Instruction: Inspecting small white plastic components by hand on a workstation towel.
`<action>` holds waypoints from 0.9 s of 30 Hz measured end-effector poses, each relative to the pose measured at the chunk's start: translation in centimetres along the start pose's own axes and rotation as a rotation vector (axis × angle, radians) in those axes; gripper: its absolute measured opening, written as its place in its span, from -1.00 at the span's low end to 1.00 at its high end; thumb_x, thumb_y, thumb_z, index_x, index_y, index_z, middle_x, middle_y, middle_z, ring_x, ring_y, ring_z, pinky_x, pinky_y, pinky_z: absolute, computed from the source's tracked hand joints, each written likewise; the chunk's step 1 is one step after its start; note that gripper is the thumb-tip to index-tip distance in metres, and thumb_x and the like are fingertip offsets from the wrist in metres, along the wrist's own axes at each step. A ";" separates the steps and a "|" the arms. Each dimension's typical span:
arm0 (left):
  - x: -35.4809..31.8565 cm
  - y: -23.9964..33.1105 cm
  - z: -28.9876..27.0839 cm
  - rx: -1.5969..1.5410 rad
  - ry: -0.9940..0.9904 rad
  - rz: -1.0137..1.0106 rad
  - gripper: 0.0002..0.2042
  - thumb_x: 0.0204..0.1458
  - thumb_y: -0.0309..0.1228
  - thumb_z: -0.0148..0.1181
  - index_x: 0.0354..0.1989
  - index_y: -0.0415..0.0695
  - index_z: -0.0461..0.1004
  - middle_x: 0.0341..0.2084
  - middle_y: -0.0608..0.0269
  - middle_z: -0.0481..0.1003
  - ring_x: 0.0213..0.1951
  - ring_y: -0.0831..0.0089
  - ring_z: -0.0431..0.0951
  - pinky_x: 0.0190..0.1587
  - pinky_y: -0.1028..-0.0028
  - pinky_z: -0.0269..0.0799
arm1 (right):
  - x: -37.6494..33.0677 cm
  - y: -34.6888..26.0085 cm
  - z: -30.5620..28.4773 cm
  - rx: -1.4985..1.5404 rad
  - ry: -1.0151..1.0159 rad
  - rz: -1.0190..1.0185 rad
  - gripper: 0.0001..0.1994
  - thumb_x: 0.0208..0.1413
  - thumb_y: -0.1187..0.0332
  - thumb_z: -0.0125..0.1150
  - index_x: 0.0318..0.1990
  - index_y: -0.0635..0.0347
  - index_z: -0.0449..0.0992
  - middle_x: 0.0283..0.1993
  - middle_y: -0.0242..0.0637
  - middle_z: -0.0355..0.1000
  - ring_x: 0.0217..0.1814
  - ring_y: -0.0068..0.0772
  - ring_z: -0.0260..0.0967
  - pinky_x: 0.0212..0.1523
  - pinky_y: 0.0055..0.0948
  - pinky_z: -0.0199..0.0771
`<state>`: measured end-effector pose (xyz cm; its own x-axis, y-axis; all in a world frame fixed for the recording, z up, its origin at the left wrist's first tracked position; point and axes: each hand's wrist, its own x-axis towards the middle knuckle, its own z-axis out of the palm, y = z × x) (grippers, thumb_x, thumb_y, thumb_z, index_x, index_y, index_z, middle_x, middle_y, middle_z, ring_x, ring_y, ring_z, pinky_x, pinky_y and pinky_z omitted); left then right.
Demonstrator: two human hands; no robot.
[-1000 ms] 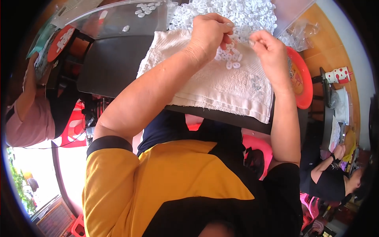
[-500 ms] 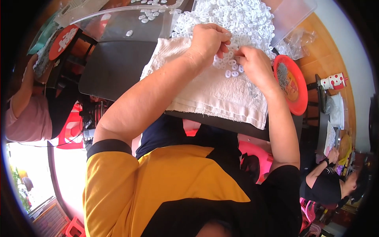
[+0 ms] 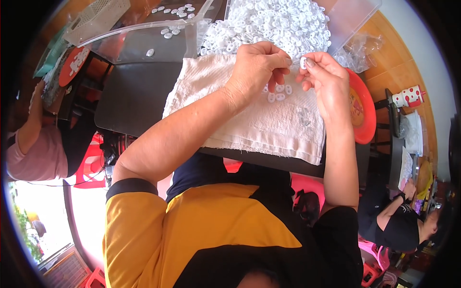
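Observation:
My right hand [image 3: 329, 79] is raised over the towel, pinching a small white oval plastic piece [image 3: 303, 63] between thumb and fingers. Close on its left, my left hand [image 3: 261, 65] has thumb and forefinger pressed together; whatever they hold is too small to make out. Several similar white oval pieces [image 3: 280, 97] lie on the pale towel [image 3: 240, 127] beneath my hands. Just beyond is a large heap of white oval pieces [image 3: 273, 24]. A red plate [image 3: 367, 122] sits right of the towel, partly hidden behind my right hand and wrist.
The towel covers part of a dark table [image 3: 127, 96]. A clear plastic bin [image 3: 144, 48] at the far left has a few white pieces around it. Crumpled clear plastic [image 3: 362, 50] lies at the far right. Other people sit at left [image 3: 36, 149] and right [image 3: 398, 223].
My right hand has lifted from the loose pieces and now shows one white oval piece in its fingertips. My left hand has shifted slightly right and nearer to me.

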<state>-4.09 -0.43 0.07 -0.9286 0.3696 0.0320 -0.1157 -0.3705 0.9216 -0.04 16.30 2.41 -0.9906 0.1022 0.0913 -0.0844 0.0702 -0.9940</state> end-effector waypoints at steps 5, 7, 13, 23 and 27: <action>0.0 0.0 0.0 -0.014 0.023 0.019 -0.91 -0.02 -0.52 0.18 -0.45 -0.32 0.47 -0.61 0.17 0.50 -0.66 0.56 0.46 -0.70 0.58 0.31 | 0.0 0.0 0.1 -0.010 -0.007 -0.029 -0.85 0.20 0.42 0.08 -0.16 0.30 0.48 -0.35 -0.34 0.44 -0.38 -0.54 0.38 -0.41 -0.61 0.28; 0.0 0.0 0.2 -0.003 0.038 0.027 -0.91 -0.02 -0.53 0.18 -0.45 -0.32 0.47 -0.61 0.17 0.50 -0.67 0.56 0.45 -0.71 0.58 0.31 | 0.0 0.1 0.1 -0.033 -0.004 -0.059 -0.86 0.20 0.42 0.09 -0.17 0.30 0.48 -0.35 -0.35 0.44 -0.38 -0.56 0.37 -0.42 -0.62 0.28; 0.0 -0.1 0.0 0.024 0.023 0.029 -0.88 -0.02 -0.49 0.24 -0.40 -0.29 0.46 -0.60 0.17 0.51 -0.65 0.55 0.47 -0.69 0.57 0.29 | -0.1 0.1 0.4 -0.076 0.017 -0.081 -0.86 0.20 0.43 0.10 -0.18 0.30 0.49 -0.35 -0.36 0.44 -0.37 -0.58 0.38 -0.44 -0.62 0.29; -0.3 0.0 0.3 0.037 0.033 0.053 -0.90 -0.05 -0.52 0.23 -0.42 -0.29 0.45 -0.61 0.18 0.51 -0.65 0.55 0.47 -0.70 0.58 0.28 | -0.7 -0.4 1.0 -0.141 0.038 -0.103 -0.87 0.19 0.44 0.08 -0.19 0.30 0.49 -0.35 -0.34 0.46 -0.38 -0.58 0.40 -0.45 -0.64 0.30; -0.5 0.0 0.4 0.047 0.040 0.080 -0.91 -0.07 -0.55 0.22 -0.42 -0.30 0.45 -0.61 0.18 0.51 -0.65 0.54 0.47 -0.72 0.59 0.26 | -0.8 -0.4 1.2 -0.149 0.042 -0.140 -0.88 0.19 0.44 0.09 -0.20 0.30 0.49 -0.36 -0.34 0.47 -0.40 -0.57 0.40 -0.46 -0.64 0.30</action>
<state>-3.50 -0.23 0.21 -0.9477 0.3057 0.0916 -0.0250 -0.3571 0.9337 0.66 14.96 2.68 -0.9646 0.1219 0.2339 -0.2013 0.2324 -0.9516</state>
